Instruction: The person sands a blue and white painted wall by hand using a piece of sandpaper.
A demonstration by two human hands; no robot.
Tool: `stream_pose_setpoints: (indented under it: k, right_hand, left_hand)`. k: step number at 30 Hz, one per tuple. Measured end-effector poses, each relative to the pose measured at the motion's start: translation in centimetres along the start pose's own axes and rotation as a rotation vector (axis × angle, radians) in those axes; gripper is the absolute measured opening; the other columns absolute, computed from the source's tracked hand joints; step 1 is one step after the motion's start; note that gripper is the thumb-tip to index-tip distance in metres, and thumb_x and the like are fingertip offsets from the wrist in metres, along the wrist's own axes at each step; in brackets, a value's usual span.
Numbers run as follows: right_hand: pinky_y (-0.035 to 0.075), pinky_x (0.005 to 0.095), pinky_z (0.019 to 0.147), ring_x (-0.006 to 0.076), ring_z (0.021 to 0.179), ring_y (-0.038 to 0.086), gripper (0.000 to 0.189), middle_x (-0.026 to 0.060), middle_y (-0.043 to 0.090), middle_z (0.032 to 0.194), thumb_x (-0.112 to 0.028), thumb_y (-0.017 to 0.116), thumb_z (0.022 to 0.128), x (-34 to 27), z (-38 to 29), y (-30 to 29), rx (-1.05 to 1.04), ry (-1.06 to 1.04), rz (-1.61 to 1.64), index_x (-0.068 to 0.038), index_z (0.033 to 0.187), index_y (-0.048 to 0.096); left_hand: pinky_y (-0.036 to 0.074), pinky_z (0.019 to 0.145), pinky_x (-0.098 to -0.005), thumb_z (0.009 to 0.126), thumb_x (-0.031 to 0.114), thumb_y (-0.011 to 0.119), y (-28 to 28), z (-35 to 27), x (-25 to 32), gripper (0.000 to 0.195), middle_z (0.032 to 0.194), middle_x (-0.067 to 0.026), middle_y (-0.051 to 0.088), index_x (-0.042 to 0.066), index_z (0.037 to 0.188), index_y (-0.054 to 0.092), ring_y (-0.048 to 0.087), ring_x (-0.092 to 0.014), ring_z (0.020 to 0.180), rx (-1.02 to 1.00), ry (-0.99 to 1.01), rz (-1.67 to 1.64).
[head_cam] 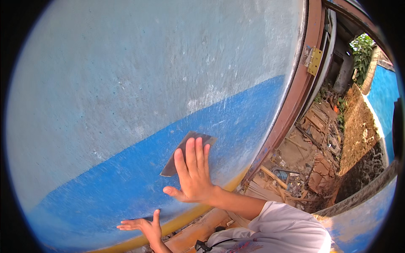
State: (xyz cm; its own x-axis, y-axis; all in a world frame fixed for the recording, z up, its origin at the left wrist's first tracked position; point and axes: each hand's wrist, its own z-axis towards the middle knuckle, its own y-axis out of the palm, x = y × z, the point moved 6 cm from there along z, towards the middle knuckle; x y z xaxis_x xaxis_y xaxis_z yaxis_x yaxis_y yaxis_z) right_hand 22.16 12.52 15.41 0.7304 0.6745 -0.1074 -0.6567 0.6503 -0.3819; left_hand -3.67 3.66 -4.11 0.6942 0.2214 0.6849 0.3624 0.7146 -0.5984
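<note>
My right hand [194,177] lies flat, fingers spread, over a sheet of sandpaper [171,166] pressed against the blue band of a painted wall [142,164]. Above that band the wall is worn grey-blue, with whitish scuffs near the colour border. Lower and to the left, my left hand [147,226] rests against the blue paint with its thumb up and its fingers pointing left; no object shows in it. The underside of the sandpaper is hidden.
A brown wooden frame [292,95] with a brass hinge [314,61] borders the wall on the right. Beyond it, broken wood and rubble [319,148] cover the ground beside a low wall [357,126]. A yellow strip [186,219] runs along the painted wall's foot, above orange-brown flooring.
</note>
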Motion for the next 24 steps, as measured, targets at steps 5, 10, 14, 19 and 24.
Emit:
stream_pose_setpoints:
  k: [5,10,14,19,24]
  right_hand:
    - [-0.005,0.0661,0.114,0.0547,0.148,-0.006,0.094,0.039,-0.004,0.158,-0.062,0.033,0.1,4.2,-0.2,-0.5,0.006,0.12,-0.062,0.008,0.156,0.005]
    - [-0.004,0.0699,0.112,0.0551,0.148,0.0,0.091,0.0384,0.004,0.159,-0.06,0.036,0.1,-0.8,5.3,-0.5,0.085,0.047,0.092,0.008,0.155,0.014]
    - [-0.006,0.0671,0.113,0.0552,0.147,-0.006,0.094,0.0387,-0.003,0.159,-0.063,0.033,0.099,-0.2,-3.3,2.3,-0.123,-0.043,-0.027,0.008,0.156,0.008]
    - [-0.004,0.0696,0.113,0.0533,0.149,0.001,0.089,0.0375,0.006,0.159,-0.059,0.039,0.099,1.7,3.2,-1.4,0.22,0.248,0.136,0.006,0.156,0.017]
    - [-0.006,0.07,0.112,0.0535,0.148,-0.004,0.091,0.0374,0.001,0.159,-0.059,0.04,0.099,-3.7,2.4,1.2,0.084,0.047,0.144,0.007,0.156,0.013]
  left_hand:
    - [-0.013,0.106,-0.0722,0.076,0.06,0.08,0.5,-0.1,0.3,0.147,0.143,-0.0382,-0.043,-0.006,0.146,-0.032,-0.037,-0.052,0.137,-0.003,0.039,0.081]
    - [-0.012,0.106,-0.0727,0.077,0.061,0.078,-0.1,-0.2,-1.2,0.146,0.142,-0.0406,-0.043,-0.007,0.145,-0.031,-0.036,-0.055,0.137,0.019,0.06,0.096]
    - [-0.012,0.106,-0.0729,0.077,0.062,0.077,0.0,0.1,0.1,0.146,0.142,-0.0406,-0.043,-0.007,0.145,-0.032,-0.036,-0.056,0.136,0.023,0.156,0.123]
    - [-0.011,0.106,-0.0732,0.078,0.062,0.077,0.1,-0.5,-0.6,0.145,0.142,-0.0397,-0.043,-0.005,0.146,-0.032,-0.037,-0.056,0.135,-0.055,0.164,0.11]
    - [-0.008,0.105,-0.0756,0.077,0.063,0.077,-0.8,-0.6,-1.1,0.143,0.144,-0.0375,-0.043,0.001,0.149,-0.031,-0.037,-0.057,0.135,-0.082,0.156,0.035]
